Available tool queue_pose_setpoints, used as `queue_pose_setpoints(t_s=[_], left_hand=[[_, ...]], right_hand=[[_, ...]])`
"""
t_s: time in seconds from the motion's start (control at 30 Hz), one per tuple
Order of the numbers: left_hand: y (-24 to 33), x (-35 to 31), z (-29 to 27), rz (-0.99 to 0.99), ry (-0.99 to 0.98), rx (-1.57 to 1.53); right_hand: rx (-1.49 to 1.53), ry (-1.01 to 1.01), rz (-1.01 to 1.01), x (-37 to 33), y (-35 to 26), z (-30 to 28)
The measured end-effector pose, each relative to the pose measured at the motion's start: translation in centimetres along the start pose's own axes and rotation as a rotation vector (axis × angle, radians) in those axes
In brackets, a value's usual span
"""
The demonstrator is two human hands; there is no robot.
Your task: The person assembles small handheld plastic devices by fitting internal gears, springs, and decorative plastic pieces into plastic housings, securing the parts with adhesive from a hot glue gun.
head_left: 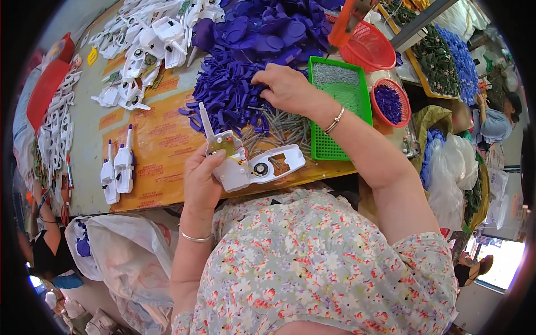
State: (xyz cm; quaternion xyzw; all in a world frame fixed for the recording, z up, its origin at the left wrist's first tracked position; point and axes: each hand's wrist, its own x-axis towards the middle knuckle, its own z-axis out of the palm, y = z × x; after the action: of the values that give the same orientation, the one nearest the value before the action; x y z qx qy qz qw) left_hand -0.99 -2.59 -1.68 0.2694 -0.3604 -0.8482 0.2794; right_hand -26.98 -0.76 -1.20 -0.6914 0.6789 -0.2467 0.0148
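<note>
My left hand (204, 173) grips an opened white plastic toy handset shell (231, 173) with a long antenna pointing up and away. Inside it a green circuit board shows under my thumb. Thin wires join it to the other shell half (277, 163), which carries a round speaker and lies to the right. My right hand (287, 89) reaches over the heap of small purple plastic strips (229, 89), its fingers bent and drawn together at the heap's right side. Whatever its fingertips hold is hidden. Below that hand lie loose grey screws or pins (285, 125).
A green basket (340, 142) with small metal screws stands right of the heap. Beside it are a red basket (391, 100) of purple bits, another red basket (363, 47) and a hanging orange tool (346, 22). Purple shells (268, 28), white shells (167, 39) and two assembled handsets (123, 167) lie around.
</note>
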Motion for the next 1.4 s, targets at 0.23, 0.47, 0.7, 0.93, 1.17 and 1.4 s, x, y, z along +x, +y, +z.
queue_pose_setpoints(t_s=[0.23, 0.47, 0.7, 0.93, 1.17, 1.4], left_hand=[[-0.2, 0.2, -0.1, -0.004, -0.039, -0.028], [-0.6, 0.1, 0.2, -0.028, -0.019, -0.034], [-0.7, -0.3, -0.3, -0.03, -0.004, -0.025], [-0.9, -0.5, -0.1, -0.024, 0.008, -0.004], [-0.3, -0.5, 1.0, -0.029, -0.04, 0.032], [0.6, -0.2, 3.3, -0.05, -0.111, 0.077]], right_hand=[[0.134, -0.046, 0.101, 0.3, 1.0, -0.4], [0.158, -0.066, 0.161, -0.2, -0.2, -0.4], [0.19, -0.217, -0.142, -1.6, -3.7, -1.3], [-0.012, -0.351, -0.226, -1.9, -3.7, -0.6], [0.461, 0.043, -0.07, -2.0, -3.0, -1.9], [1.269, -0.243, 0.313, -3.2, -4.5, -4.2]])
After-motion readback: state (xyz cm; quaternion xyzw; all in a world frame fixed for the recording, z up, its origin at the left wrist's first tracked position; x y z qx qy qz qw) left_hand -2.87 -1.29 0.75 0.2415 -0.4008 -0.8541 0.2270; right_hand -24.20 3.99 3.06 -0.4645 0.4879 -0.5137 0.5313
